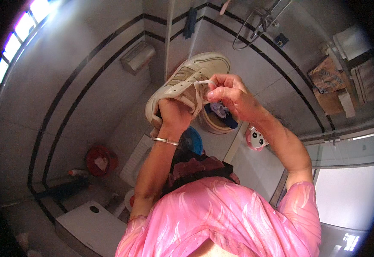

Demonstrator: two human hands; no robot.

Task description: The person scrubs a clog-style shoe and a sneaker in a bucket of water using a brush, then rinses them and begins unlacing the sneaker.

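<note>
A cream-coloured sneaker [187, 77] is held up in front of me, its toe pointing to the upper right. My left hand [175, 114] is pushed into the shoe's opening and supports it from inside; the fingers are hidden there. Between thumb and forefinger, my right hand [228, 93] pinches a white shoelace [203, 82] near the eyelets. Part of the lace hangs as a loop beside the tongue. Several eyelets along the near side show no lace through them.
Below the shoe stands a round tub [217, 125] with dark blue and pale items inside. A blue basin [193, 141], a squat toilet [137, 157] and a red bucket [102, 160] are on the floor. A panda-faced item [256, 138] lies right; a shower fixture [261, 22] is on the wall.
</note>
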